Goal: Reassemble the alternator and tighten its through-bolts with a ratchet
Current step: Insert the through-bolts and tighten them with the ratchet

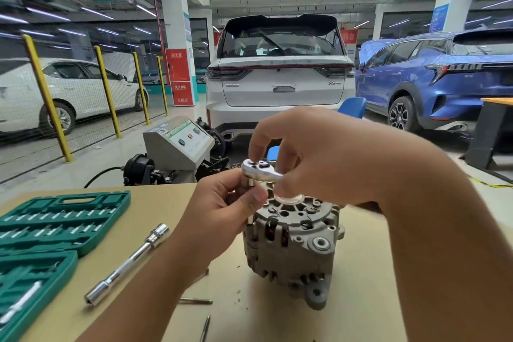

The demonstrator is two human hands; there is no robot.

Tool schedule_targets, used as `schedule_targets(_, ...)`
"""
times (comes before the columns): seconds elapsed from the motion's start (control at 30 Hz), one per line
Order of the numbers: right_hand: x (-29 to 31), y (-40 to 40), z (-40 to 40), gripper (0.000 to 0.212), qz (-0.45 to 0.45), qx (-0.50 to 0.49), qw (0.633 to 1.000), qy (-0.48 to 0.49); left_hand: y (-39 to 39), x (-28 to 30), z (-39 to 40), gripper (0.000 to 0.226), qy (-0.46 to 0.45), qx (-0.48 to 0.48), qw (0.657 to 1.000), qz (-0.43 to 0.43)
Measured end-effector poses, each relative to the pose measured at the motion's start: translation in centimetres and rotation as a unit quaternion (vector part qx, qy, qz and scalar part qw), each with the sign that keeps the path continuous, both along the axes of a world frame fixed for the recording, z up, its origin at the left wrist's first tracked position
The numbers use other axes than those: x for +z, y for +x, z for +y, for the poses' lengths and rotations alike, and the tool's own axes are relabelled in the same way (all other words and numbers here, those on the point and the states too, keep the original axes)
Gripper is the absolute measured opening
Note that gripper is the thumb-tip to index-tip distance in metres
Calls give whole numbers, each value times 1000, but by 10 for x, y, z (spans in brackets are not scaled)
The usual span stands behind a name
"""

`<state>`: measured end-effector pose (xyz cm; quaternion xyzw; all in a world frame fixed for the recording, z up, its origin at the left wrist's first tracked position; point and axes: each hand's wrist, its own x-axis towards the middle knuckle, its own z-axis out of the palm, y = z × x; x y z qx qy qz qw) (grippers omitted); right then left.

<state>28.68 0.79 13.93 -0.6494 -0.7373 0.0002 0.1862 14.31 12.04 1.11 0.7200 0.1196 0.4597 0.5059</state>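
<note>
The open green case (59,219) at the table's left edge holds rows of bits and sockets, with a loose extension bar (126,265) lying beside it and spare bolts (195,301) near the wrist. The left hand (222,211) pinches the socket and thin shaft under the ratchet (261,171), standing on a bolt at the rim of the alternator (294,247), upright mid-table. The right hand (313,155) curls its fingers over the ratchet head; if the shaft tilts, I'd expect the socket to slip off or the bolt to cross-thread.

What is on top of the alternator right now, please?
The ratchet head sits above the alternator, gripped by both the left hand and right hand. The bolt head beneath the socket is hidden.
</note>
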Motion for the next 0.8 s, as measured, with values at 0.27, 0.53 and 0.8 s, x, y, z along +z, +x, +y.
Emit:
schedule_targets(0.27, 2, -4, -5, 34, 4, 23, 1000, -1, -2, -5, 0, 11, 5, 3, 1000, -24)
schedule_targets(0.53, -7, -8, 5, 24, -33, -42, 997, 52, -3, -7, -1, 12, -33, 27, 999, -33)
schedule_targets(0.8, -2, 1, 2, 35, -5, -34, 999, 31, 10, -10, -4, 13, 3, 94, 994, -61)
